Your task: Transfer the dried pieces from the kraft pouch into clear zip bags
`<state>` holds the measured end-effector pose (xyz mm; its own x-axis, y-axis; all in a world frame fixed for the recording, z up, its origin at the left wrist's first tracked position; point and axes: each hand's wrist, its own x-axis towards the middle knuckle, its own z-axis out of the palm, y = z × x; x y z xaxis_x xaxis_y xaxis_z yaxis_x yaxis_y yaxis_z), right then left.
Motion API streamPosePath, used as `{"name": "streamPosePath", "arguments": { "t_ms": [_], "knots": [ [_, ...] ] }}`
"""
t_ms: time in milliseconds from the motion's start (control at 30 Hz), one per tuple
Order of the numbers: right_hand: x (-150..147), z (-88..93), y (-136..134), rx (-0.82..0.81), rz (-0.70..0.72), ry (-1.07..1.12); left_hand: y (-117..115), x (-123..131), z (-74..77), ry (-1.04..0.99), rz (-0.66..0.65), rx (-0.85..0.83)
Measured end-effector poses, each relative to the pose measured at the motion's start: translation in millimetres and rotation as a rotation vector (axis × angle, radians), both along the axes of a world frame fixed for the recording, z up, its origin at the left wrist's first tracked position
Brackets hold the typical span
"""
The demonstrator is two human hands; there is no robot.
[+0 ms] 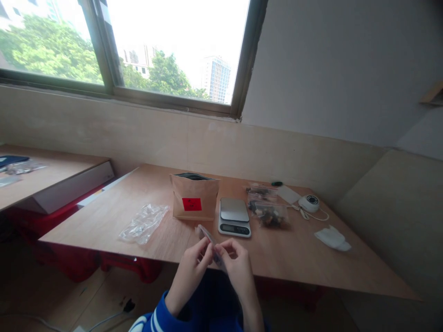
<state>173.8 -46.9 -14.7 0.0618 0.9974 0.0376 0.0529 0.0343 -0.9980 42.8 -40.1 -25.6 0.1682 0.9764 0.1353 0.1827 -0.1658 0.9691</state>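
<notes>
Just over the table's near edge, my left hand (194,259) and my right hand (238,263) pinch a small clear plastic bag (203,232) between thumbs and fingers. The bag is turned nearly edge-on and runs between both hands, with a reddish line along its edge. Dark contents seem to show below my fingers, too small to name. Beyond my hands stands a brown paper pouch (178,196) with a red label and an open top. To its right sits a digital kitchen scale (234,211) with a bare metal plate.
A crumpled clear plastic bag (143,223) lies left on the wooden table (187,240). Right of the scale are zip bags of dark small parts (272,214), a white dome camera (308,203) with a cable, a white card (288,194), and a crumpled white wrapper (332,238).
</notes>
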Motion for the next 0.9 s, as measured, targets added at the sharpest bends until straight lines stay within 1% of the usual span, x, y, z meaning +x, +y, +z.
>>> {"name": "streamPosePath", "arguments": {
  "t_ms": [167,267,333,400,433,467,533,600,667,700,733,767,800,833,900],
  "knots": [
    [-10,-1.3,-1,0.059,-0.208,-0.172,8,3,-7.7,0.099,0.078,0.066],
    [-10,-2.7,0,0.105,-0.293,-0.228,8,2,-6.6,0.123,0.100,0.093],
    [-4,-4.2,3,0.111,-0.433,-0.252,3,-1,-3.2,0.123,0.082,0.111],
    [7,-6.0,6,0.101,-0.591,-0.248,-3,-6,0.8,0.130,0.032,0.115],
    [13,-6.6,6,0.097,-0.630,-0.225,-7,-8,2.4,0.132,0.001,0.104],
    [19,-6.7,7,0.097,-0.632,-0.189,-9,-11,3.3,0.129,-0.032,0.083],
    [24,-4.7,6,0.112,-0.572,-0.094,-10,-13,1.6,0.077,-0.093,0.021],
    [23,-0.2,2,0.138,-0.517,0.001,-5,-11,-6.0,-0.073,-0.104,-0.034],
    [18,4.3,-1,0.164,-0.481,0.087,4,-5,-18.8,-0.273,-0.030,-0.071],
    [15,5.6,-2,0.170,-0.466,0.130,9,-1,-26.2,-0.357,0.039,-0.084],
    [11,5.7,-2,0.167,-0.451,0.169,12,4,-33.4,-0.416,0.103,-0.111],
    [9,4.6,-1,0.159,-0.434,0.200,15,9,-40.0,-0.472,0.136,-0.154],
    [7,2.2,0,0.147,-0.419,0.221,15,14,-45.5,-0.538,0.118,-0.208],
    [6,-1.0,2,0.135,-0.408,0.233,14,19,-49.6,-0.610,0.060,-0.273],
    [5,-8.0,5,0.110,-0.392,0.236,8,27,-53.4,-0.737,-0.101,-0.386]
  ]
}}
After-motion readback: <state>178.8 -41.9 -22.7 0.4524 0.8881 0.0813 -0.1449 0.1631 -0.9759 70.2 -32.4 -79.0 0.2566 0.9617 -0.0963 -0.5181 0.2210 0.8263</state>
